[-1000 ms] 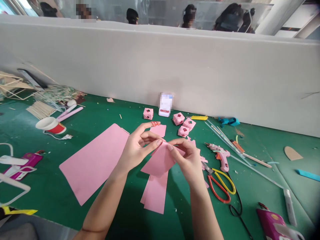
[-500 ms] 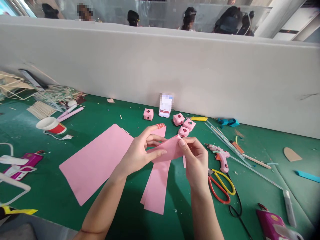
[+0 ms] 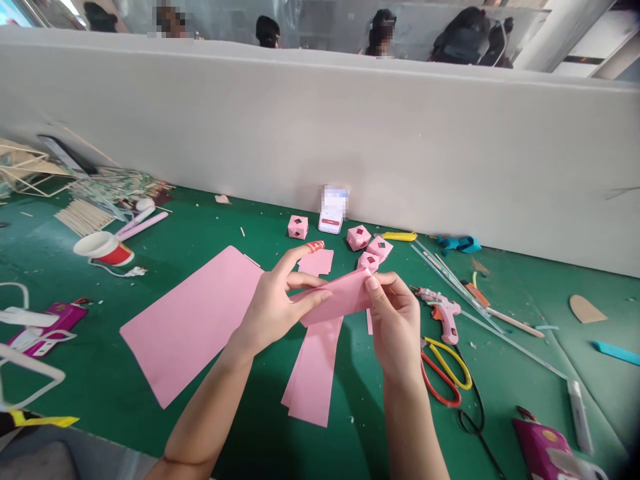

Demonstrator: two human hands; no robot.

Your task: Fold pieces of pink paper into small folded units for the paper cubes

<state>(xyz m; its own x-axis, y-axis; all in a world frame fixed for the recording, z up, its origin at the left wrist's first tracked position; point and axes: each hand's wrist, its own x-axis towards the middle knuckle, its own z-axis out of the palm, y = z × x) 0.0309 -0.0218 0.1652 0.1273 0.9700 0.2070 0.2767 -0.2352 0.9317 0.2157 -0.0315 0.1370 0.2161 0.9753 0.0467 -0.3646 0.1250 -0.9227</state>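
Observation:
A pink paper strip (image 3: 343, 298) is held up between my two hands, above the table. My left hand (image 3: 275, 297) pinches its left end between thumb and fingers, with the index finger raised and an orange-red wrap on its tip. At the right end, my right hand (image 3: 395, 313) grips the strip with thumb and fingertips. Beneath them lie overlapping pink paper strips (image 3: 315, 380) and a smaller pink paper piece (image 3: 320, 261). Left of my hands rests a large pink paper sheet (image 3: 195, 323). Several folded pink paper shapes with diamond holes (image 3: 359, 237) sit beyond.
A phone (image 3: 333, 210) leans against the grey partition (image 3: 250, 133). On the right lie a pink glue gun (image 3: 443, 312), red-and-yellow-handled scissors (image 3: 445, 373), a yellow cutter (image 3: 399, 237) and clear sticks. A paper cup (image 3: 105, 249) and thin wooden sticks (image 3: 85, 217) are at left.
My raised left index finger has lifted slightly, and the right end of the strip has risen a little. Both hands keep their hold. The view has shifted slightly.

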